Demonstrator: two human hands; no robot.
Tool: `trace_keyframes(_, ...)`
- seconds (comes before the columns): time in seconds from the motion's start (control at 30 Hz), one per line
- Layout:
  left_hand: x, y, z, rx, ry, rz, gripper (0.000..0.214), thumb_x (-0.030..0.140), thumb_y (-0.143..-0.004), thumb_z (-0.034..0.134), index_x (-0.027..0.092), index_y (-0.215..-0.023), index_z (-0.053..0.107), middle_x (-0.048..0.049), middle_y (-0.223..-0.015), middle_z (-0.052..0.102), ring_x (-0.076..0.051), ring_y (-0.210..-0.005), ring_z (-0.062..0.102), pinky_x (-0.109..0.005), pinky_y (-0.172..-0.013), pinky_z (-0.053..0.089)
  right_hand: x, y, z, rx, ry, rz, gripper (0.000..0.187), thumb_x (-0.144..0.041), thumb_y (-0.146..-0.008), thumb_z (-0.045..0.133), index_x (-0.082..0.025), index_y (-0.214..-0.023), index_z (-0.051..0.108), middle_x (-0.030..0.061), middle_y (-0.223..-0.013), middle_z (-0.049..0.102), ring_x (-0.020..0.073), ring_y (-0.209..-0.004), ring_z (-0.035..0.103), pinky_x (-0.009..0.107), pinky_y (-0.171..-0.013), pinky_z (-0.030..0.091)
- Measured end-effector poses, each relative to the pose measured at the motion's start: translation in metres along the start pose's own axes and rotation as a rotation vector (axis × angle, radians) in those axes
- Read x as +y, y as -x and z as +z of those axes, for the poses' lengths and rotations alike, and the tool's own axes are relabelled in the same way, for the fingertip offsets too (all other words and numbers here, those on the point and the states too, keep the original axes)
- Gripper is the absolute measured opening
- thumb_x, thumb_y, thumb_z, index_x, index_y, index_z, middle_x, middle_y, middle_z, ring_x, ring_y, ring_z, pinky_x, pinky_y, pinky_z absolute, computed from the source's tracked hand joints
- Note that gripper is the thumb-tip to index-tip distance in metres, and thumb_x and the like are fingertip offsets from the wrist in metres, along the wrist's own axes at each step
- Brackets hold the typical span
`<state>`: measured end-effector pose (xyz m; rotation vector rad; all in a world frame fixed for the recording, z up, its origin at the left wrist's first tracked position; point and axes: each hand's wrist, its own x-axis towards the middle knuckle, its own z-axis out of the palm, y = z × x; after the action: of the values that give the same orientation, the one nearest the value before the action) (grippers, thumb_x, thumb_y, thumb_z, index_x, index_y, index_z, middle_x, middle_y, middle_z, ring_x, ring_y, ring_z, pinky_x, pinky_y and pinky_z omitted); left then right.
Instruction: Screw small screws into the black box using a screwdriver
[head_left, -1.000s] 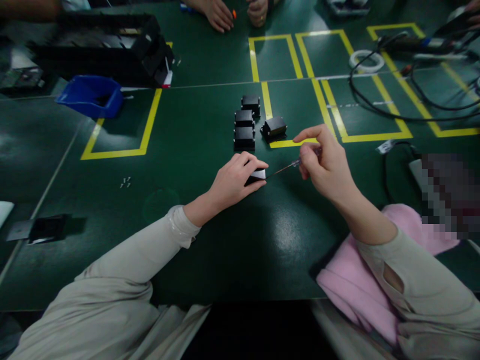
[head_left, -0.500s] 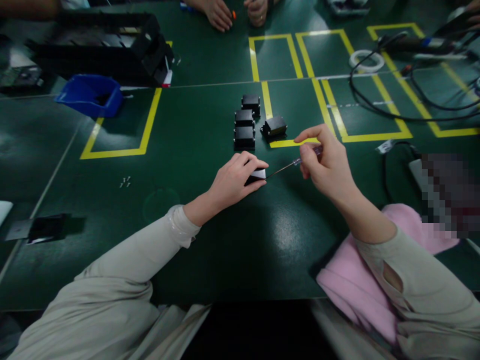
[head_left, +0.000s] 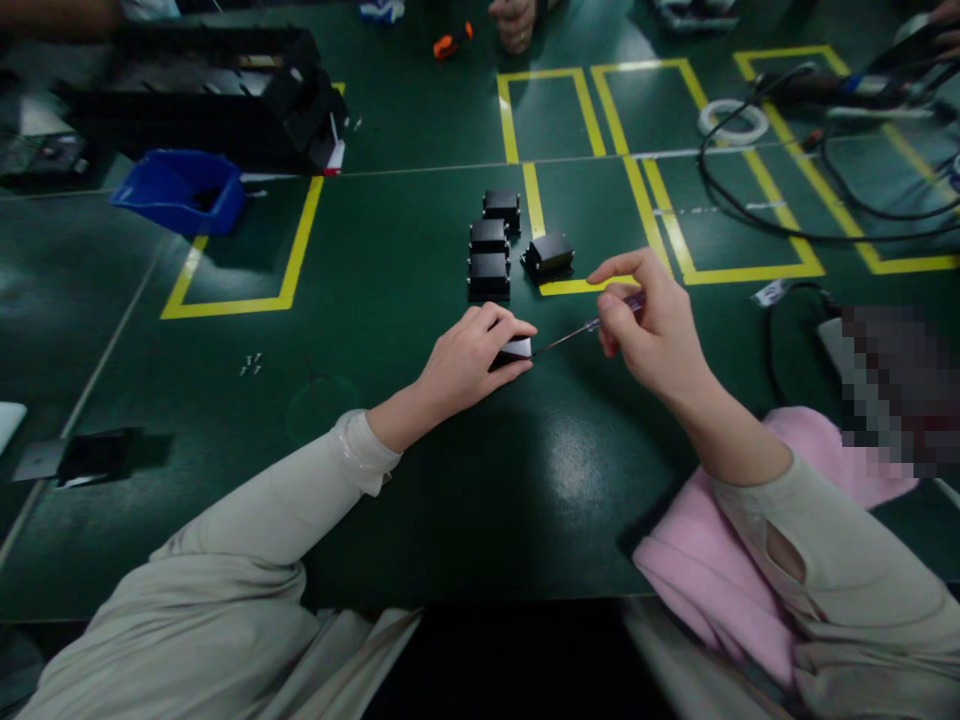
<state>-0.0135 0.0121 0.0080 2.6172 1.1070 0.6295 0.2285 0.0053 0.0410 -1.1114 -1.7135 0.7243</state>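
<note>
Screwdriver [head_left: 590, 326] steady at block [head_left: 517, 348], orange tool [head_left: 451, 43] newly uncovered

I can read no text, number or brand from here: the white tag [head_left: 771, 292] on the right-hand cable [head_left: 769, 345] shows only marks too small for me to make out.

I see a box [head_left: 517, 348] in the left hand [head_left: 466, 355] on the table [head_left: 465, 510], four boxes [head_left: 489, 268] just beyond, screws [head_left: 257, 370] left, cloth [head_left: 697, 560] near right, bin [head_left: 154, 198] far left.
</note>
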Motion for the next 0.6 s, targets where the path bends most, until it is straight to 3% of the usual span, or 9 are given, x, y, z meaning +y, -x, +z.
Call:
trace_keyframes(0.2,-0.0001,0.0005,-0.0004,-0.003,0.0,-0.004,0.032,0.029,-0.097,0.067,0.021,-0.127,0.06,-0.0091,-0.122,0.063,-0.025,-0.111,0.059,-0.039,-0.091,0.051,-0.0016,-0.0004,0.0006,-0.008,0.024,0.042,0.025,-0.047,-0.102,0.057,-0.026,-0.088,0.055,-0.0091,-0.048,0.047,0.01,-0.038,0.046,0.029,-0.041,0.029)
trace_keyframes(0.43,-0.0001,0.0004,-0.0005,-0.009,0.009,-0.011,0.032,0.029,-0.097,0.067,0.022,-0.127,0.059,-0.0088,-0.122,0.062,-0.025,-0.111,0.059,-0.039,-0.091,0.051,0.0011,0.0005,0.0012,-0.009,-0.018,0.016,0.01,-0.038,-0.101,0.058,-0.028,-0.101,0.057,-0.0095,-0.052,0.046,0.0111,-0.04,0.049,0.032,-0.045,0.036)
trace_keyframes(0.6,0.0001,0.0006,-0.0008,-0.005,0.011,-0.01,0.032,0.029,-0.097,0.067,0.021,-0.126,0.06,-0.0089,-0.121,0.063,-0.025,-0.111,0.059,-0.039,-0.091,0.051,-0.0021,0.0,0.0009,-0.009,-0.001,0.028,0.019,-0.045,-0.101,0.057,-0.027,-0.094,0.055,-0.0094,-0.053,0.047,0.0101,-0.04,0.048,0.03,-0.044,0.035)
